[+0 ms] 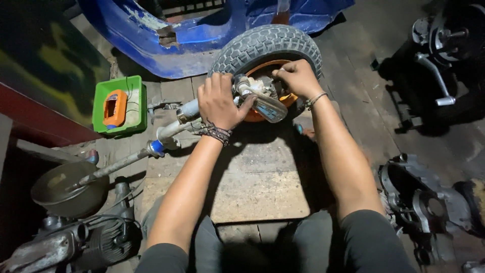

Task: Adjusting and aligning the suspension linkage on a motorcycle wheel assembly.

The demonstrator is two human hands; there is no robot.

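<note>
From the head camera, the one view on record: I sat on the floor with a small wheel (266,50) lying just ahead of my knees, its grey knobbly tyre (242,50) worn and dusty round an orange rim (252,116). A bare metal hub assembly (260,93) sat at the wheel's centre, joined to a long grey tube (174,126) that ran off to my left and ended near a round metal dish (60,189). My left hand (220,101) was closed over the tube where it met the hub, fingers curled across the top and thumb stretched toward the metal block; a bundle of dark cords circled that wrist. My right hand (298,78) was closed in a loose fist at the rim's far side, fingertips pressed onto the hub; whether it held a small part I could not tell. A thin bangle sat on that wrist. The floor was rough boards with a paler worn plank panel (257,187) between my legs. Lighting was poor, the edges falling into shadow. A chipped blue body panel (166,40) rose just behind the wheel. Count: one wheel, one green tray (134,101) holding one orange device (115,107), one engine block (81,242) at my left knee, one grey engine casing (429,202) at my right, and one dark machine with a silver lever (434,81) further right.
</note>
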